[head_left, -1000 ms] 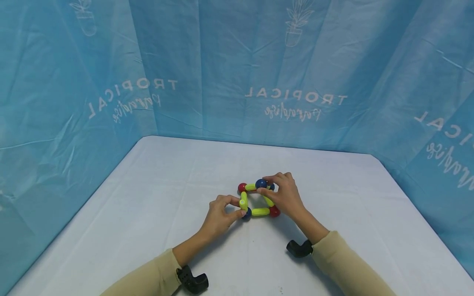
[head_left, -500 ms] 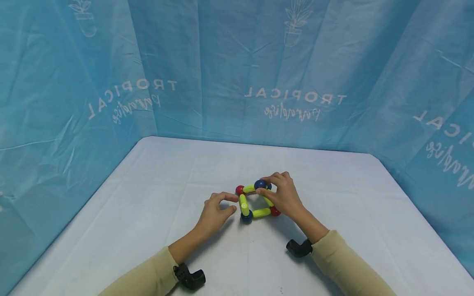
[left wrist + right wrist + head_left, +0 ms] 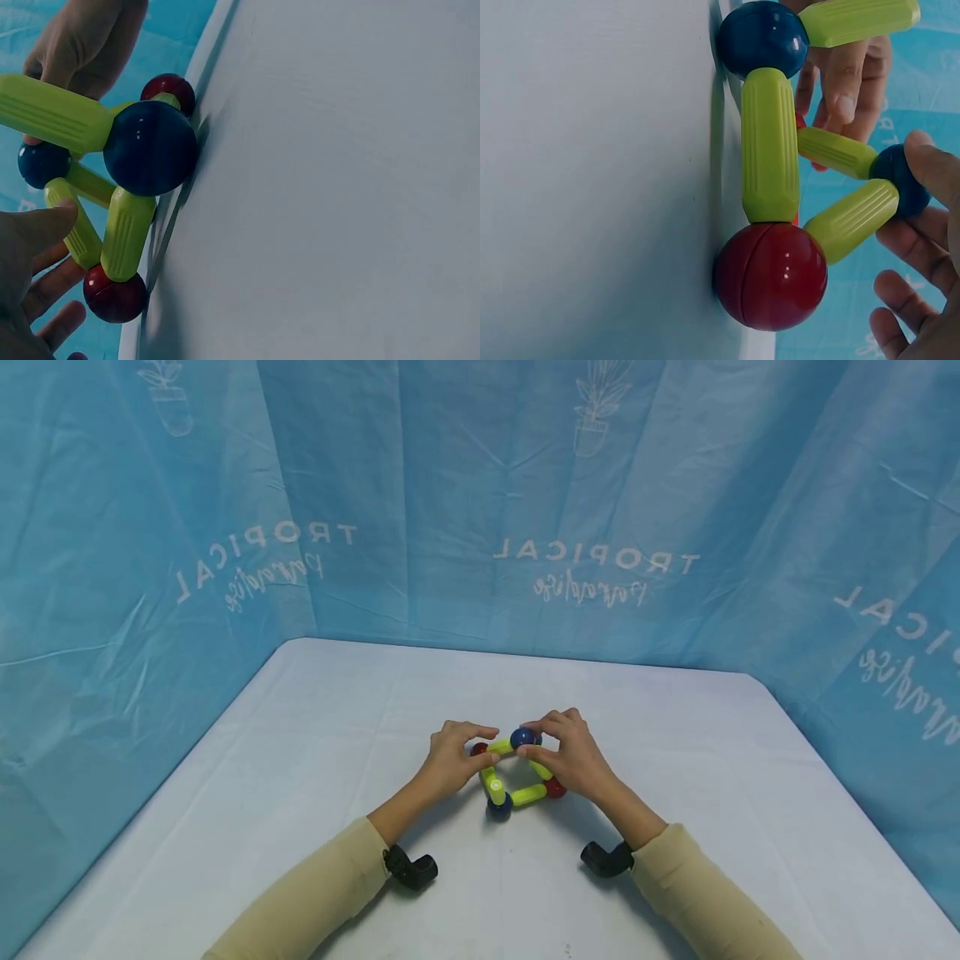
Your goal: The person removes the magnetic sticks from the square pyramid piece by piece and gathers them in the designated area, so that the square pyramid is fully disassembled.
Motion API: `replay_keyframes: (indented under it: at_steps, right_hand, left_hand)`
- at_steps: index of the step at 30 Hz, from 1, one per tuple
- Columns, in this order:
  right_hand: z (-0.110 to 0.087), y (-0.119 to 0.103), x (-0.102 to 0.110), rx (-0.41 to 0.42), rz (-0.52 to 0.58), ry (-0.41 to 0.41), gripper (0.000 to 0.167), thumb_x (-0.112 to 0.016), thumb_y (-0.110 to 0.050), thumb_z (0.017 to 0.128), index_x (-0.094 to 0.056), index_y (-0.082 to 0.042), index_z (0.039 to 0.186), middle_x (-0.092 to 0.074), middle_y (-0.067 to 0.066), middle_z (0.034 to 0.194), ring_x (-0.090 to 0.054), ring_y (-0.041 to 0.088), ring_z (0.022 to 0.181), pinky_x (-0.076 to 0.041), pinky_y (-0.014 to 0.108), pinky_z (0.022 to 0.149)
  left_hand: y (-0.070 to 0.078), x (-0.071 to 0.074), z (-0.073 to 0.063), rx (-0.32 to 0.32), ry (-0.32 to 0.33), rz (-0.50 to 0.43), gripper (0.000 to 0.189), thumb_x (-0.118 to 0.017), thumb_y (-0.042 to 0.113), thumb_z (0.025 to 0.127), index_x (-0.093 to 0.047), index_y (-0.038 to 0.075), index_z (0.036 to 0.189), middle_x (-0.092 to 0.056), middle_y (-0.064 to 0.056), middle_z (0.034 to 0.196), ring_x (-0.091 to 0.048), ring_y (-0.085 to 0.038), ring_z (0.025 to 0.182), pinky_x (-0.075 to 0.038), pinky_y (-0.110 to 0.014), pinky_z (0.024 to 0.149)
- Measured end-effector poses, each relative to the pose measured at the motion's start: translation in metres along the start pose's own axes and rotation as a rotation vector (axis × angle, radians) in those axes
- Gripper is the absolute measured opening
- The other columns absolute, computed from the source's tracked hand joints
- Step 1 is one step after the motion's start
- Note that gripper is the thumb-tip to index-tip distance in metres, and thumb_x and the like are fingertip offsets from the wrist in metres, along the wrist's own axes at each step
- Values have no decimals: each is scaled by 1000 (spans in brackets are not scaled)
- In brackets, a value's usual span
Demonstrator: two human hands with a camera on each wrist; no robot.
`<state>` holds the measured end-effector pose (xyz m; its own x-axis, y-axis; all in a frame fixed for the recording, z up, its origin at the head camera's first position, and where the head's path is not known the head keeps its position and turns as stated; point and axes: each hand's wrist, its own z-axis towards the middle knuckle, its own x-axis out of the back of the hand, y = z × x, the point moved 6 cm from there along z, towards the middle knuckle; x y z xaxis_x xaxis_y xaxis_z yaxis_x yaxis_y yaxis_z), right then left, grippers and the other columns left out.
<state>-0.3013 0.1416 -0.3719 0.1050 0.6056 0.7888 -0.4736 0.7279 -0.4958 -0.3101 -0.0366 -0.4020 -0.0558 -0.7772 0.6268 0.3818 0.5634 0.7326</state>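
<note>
A magnetic building frame of yellow-green rods with red and blue balls stands mid-table in the head view. My right hand pinches the raised blue ball at its far side between thumb and fingers. Slanting rods join this ball to the right red ball and the left red ball. My left hand reaches over the left red ball with thumb and index finger apart; its thumb overlaps a slanted rod in the left wrist view. From the near blue ball a single rod rises with a free upper end.
The frame rests on a white-covered table. Blue printed curtains hang behind it and at both sides. Black wrist mounts sit at both sleeves.
My left hand has let go of the near-left upright rod and moved away from me to the left red ball. The frame has shifted and turned slightly; my right hand keeps its pinch.
</note>
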Motion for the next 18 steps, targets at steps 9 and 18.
replay_keyframes:
  at_steps: [9, 18]
  right_hand:
    - [1, 2, -2, 26, 49, -21, 39, -71, -38, 81, -69, -17, 114, -63, -3, 99, -44, 17, 99, -40, 34, 81]
    - [-2, 8, -5, 58, 162, -80, 41, -64, -40, 87, -63, -20, 122, -63, -3, 108, -43, 16, 101, -44, 52, 86]
  left_hand:
    - [0, -9, 7, -3, -12, 20, 25, -71, 27, 84, -72, 19, 107, -71, 3, 109, -50, -19, 109, -23, -53, 106]
    - [7, -8, -3, 0, 65, 63, 18, -76, 27, 79, -74, 18, 95, -72, 3, 92, -50, -16, 94, -27, -46, 96]
